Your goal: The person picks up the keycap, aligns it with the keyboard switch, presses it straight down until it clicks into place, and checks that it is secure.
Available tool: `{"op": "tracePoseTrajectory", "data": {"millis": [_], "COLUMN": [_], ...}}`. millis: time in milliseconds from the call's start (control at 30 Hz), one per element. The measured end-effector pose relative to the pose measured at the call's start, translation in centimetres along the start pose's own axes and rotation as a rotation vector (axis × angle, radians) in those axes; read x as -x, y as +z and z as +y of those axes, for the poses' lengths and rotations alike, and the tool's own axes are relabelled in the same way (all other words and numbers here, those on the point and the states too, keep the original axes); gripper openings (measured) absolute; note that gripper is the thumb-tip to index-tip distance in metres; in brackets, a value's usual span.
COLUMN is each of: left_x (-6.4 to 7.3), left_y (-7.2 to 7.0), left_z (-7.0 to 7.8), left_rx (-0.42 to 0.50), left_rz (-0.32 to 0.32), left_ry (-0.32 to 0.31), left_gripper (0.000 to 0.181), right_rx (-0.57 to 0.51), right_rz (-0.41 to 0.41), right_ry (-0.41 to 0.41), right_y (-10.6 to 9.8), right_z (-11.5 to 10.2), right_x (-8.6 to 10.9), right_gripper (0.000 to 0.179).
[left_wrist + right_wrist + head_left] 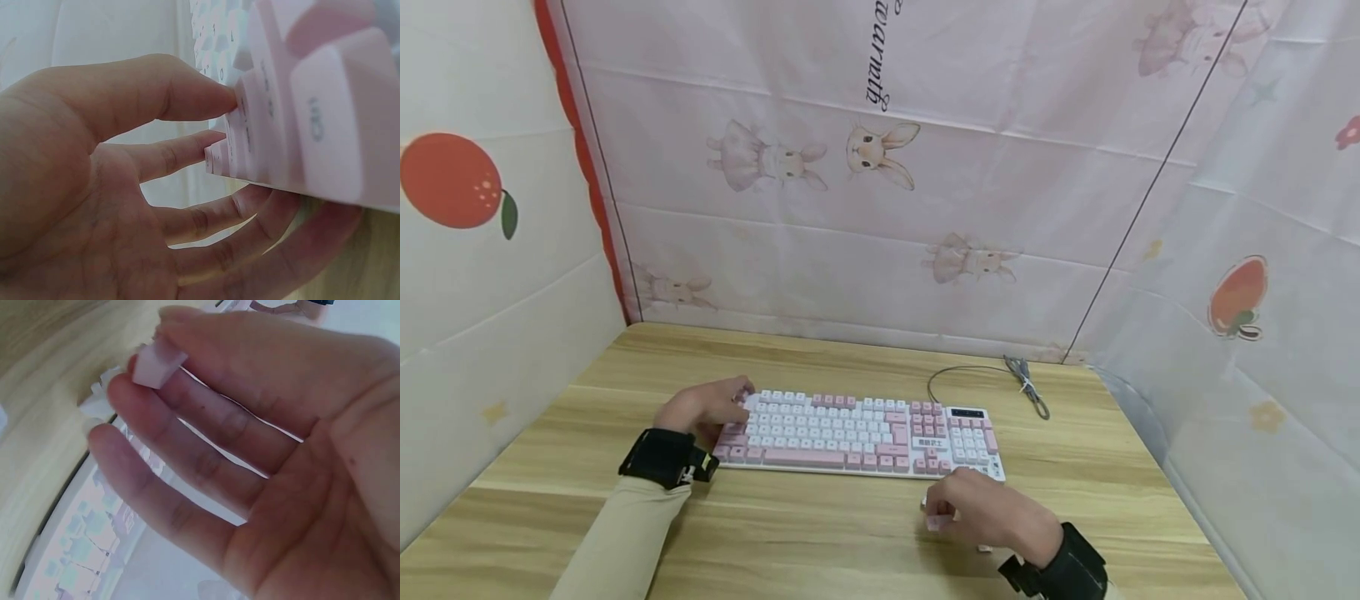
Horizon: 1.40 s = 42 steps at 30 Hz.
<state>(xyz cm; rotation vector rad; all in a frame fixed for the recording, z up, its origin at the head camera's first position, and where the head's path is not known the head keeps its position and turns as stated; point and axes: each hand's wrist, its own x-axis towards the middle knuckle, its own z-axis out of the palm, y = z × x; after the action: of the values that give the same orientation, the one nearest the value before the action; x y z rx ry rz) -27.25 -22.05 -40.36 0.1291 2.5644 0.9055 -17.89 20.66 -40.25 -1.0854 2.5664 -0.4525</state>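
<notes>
A pink and white keyboard [831,457] lies on the wooden table. My left hand [703,408] holds its left end; in the left wrist view the thumb [206,97] rests against the pink keys and the other fingers reach along and under the edge, beside a Ctrl key [328,122]. In front of the keyboard's right end, my right hand [985,508] pinches a pink keycap [156,364] between thumb and fingertips. A whitish keycap [97,399] lies on the table close to those fingers. Another small light piece [984,548] shows beneath the right hand, partly hidden.
A grey cable [1022,379], bundled with a tie, lies behind the keyboard's right end. Patterned cloth walls [865,250] stand round the back and sides of the table [790,533]. Black straps [664,457] sit on both wrists.
</notes>
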Motion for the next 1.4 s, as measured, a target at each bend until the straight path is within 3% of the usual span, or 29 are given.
{"op": "tracePoseTrajectory", "data": {"millis": [567,1400], "left_x": [-0.16,-0.12], "left_y": [0.11,0.07], "left_z": [-0.08,0.06], "left_rx": [0.002,-0.02], "left_rz": [0.008,0.008], "left_ry": [-0.014,-0.007], "left_gripper": [0.057,0.058], "right_rx": [0.041,-0.004], "right_rz": [0.088,0.092], "right_ry": [-0.053,-0.03], "right_y": [-0.52,-0.69], "right_z": [0.43,0.69], "right_x": [0.18,0.15], "right_gripper": [0.007,0.02]}}
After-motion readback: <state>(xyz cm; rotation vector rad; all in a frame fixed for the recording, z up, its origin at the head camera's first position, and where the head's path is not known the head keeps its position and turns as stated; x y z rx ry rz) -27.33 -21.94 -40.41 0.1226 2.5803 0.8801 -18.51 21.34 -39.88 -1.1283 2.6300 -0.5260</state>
